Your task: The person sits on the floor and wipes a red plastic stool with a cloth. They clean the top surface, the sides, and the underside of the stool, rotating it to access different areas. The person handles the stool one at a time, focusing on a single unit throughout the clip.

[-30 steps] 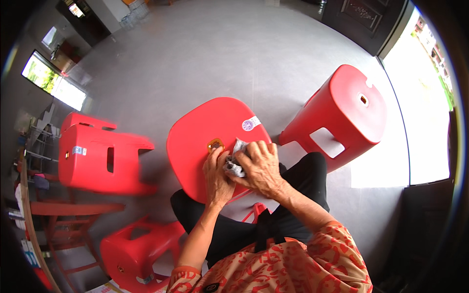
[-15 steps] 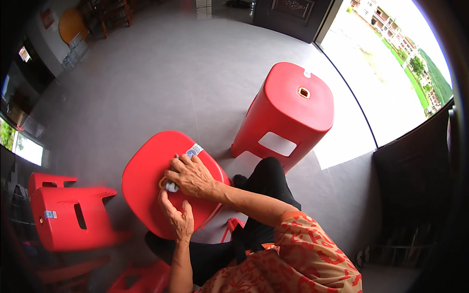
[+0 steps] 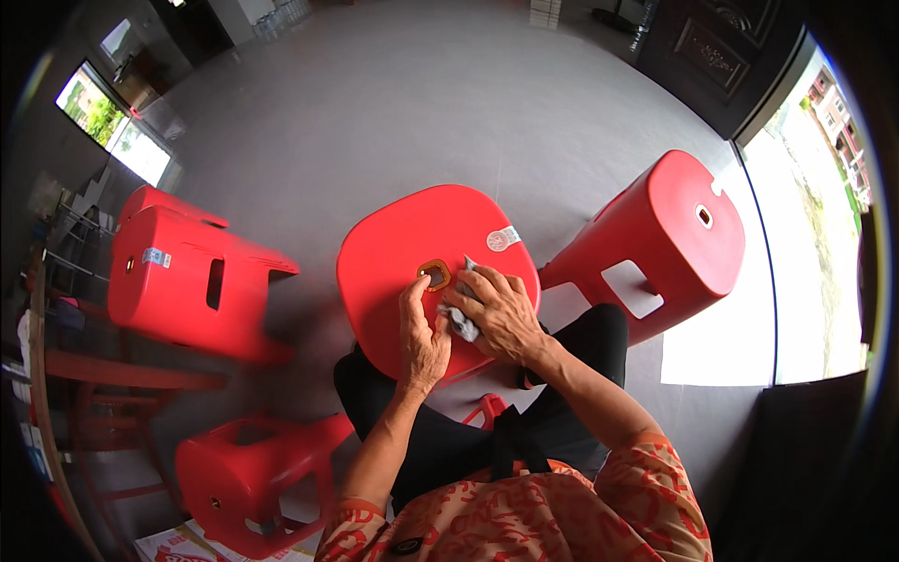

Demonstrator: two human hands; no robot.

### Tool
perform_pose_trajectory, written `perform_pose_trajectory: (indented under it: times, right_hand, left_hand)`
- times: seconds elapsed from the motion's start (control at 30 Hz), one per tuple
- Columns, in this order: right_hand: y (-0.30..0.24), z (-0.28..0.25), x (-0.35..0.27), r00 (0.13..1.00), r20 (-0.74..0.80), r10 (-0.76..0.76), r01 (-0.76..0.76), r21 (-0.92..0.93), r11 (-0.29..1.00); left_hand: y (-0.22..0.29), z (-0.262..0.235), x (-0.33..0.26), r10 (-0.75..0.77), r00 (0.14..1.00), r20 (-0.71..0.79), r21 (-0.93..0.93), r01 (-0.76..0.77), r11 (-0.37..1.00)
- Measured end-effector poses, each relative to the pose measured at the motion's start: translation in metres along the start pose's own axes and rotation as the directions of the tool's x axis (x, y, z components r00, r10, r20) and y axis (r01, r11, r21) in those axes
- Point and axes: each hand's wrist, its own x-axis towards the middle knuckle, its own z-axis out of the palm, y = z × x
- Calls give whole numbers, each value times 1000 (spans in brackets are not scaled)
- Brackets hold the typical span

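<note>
A red plastic stool point(image 3: 393, 234) stands upright between my knees, its square seat facing up. My right hand point(image 3: 503, 317) is closed on a crumpled grey cloth point(image 3: 464, 324) and presses it to the seat, right of the centre hole point(image 3: 434, 275). One corner of the cloth pokes out above the fingers. My left hand point(image 3: 424, 337) rests on the seat with finger and thumb apart. A fingertip touches the rim of the hole, and the thumb is close to the cloth. Near the seat's right edge is a pale sticker point(image 3: 503, 239).
Another red stool point(image 3: 688, 225) stands at the right, beside the bright doorway point(image 3: 730, 328). More red stools point(image 3: 192, 276) are at the left, some lying tipped. One stool point(image 3: 234, 478) lies at the lower left, near printed sheets point(image 3: 178, 545). A dark door point(image 3: 721, 56) is at the far right.
The view has swung, so the stools appear farther right. My right hand and the cloth have moved off the hole toward the right of the seat. My left fingertip is now at the hole's rim.
</note>
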Motion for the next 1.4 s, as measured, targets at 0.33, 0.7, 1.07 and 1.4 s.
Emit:
perform_pose_trajectory:
  times: [0.33, 0.7, 1.07, 1.4]
  right_hand:
    - [9, 5, 15, 997, 69, -39, 40, -14, 999]
    - [55, 47, 120, 991, -123, 61, -74, -106, 992]
    - [55, 60, 136, 989, -145, 27, -41, -93, 995]
    - [-20, 32, 51, 956, 116, -271, 249, 171, 953]
  left_hand:
    - [-24, -51, -19, -162, 955, -248, 430, 258, 865]
    - [-34, -40, -25, -483, 820, -305, -274, 411, 870]
    - [-42, -38, -29, -433, 847, -307, -235, 374, 897]
    - [-53, -38, -29, -492, 798, -348, -289, 407, 866]
